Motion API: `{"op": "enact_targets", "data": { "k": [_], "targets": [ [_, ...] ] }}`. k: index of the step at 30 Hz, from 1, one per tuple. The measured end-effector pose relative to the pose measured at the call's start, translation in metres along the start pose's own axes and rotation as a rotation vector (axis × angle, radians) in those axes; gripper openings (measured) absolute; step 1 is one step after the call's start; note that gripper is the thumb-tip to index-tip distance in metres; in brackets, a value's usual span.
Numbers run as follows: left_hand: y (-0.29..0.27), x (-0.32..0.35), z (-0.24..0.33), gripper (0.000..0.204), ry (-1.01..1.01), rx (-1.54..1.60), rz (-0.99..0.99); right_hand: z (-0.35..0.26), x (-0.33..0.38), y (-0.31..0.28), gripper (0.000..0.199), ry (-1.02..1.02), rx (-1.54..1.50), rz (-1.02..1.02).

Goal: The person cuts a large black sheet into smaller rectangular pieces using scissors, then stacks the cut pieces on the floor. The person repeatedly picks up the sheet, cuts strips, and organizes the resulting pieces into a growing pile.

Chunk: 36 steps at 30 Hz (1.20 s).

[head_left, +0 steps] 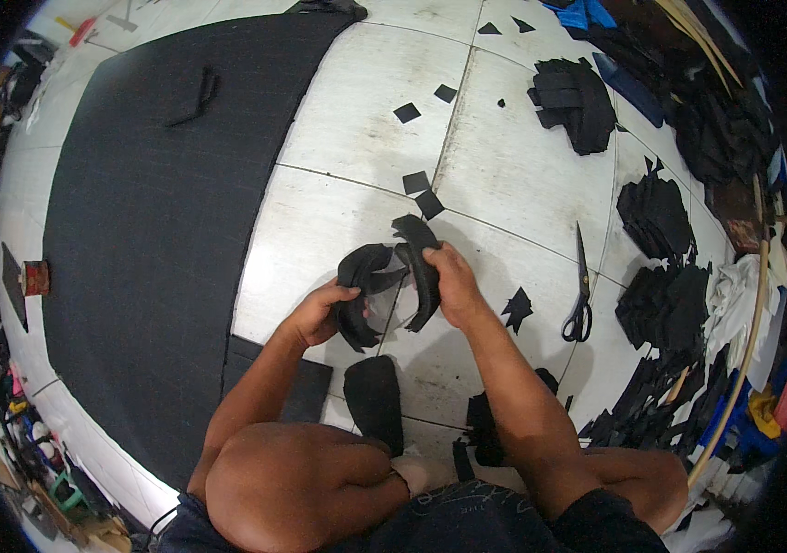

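My left hand [313, 315] pinches a curved black bundle [350, 323] and my right hand [454, 284] a black strip [424, 286], apparently kept close together for easy comparing.

Wht tiled flr [356, 111] has lg blk sheet [153, 230] L, scissors [583, 293] & blk stacks [578, 106] R, squares [407, 112] btwn.

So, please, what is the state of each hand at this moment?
Left hand: closed, holding a curved black bundle.
Right hand: closed, holding a curved black piece.
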<state>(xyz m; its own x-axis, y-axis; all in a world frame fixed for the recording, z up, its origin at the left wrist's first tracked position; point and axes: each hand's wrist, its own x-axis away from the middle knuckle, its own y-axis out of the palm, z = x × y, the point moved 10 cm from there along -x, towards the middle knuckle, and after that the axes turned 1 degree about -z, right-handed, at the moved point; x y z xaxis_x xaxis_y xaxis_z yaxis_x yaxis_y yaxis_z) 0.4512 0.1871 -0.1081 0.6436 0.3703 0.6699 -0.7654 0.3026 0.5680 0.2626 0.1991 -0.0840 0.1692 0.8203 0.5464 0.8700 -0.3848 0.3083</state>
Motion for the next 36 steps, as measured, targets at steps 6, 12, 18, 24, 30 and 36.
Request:
{"op": "enact_targets", "data": {
  "k": [6,12,18,24,30,36],
  "targets": [
    [0.013,-0.003,-0.007,0.035,-0.044,-0.011,-0.097,-0.050,0.005,0.010,0.026,0.042,-0.197,-0.107],
    [0.037,0.001,0.029,0.029,0.115,-0.218,-0.039,-0.068,0.005,-0.012,0.025,0.133,-0.414,-0.212],
    [0.041,0.001,0.036,0.032,0.207,-0.152,0.016,-0.065,0.009,-0.006,0.026,0.143,-0.399,-0.212],
    [0.030,-0.007,0.026,0.041,0.328,0.032,0.205,-0.027,0.029,0.020,0.029,0.205,-0.316,-0.104],
    [0.042,-0.006,0.026,0.033,0.265,0.129,0.126,0.029,0.035,0.037,0.026,0.310,-0.471,-0.078],
    [0.023,-0.005,0.024,0.024,0.319,0.123,0.133,0.022,0.033,0.051,0.031,0.152,-0.512,-0.182]
  ]
}}
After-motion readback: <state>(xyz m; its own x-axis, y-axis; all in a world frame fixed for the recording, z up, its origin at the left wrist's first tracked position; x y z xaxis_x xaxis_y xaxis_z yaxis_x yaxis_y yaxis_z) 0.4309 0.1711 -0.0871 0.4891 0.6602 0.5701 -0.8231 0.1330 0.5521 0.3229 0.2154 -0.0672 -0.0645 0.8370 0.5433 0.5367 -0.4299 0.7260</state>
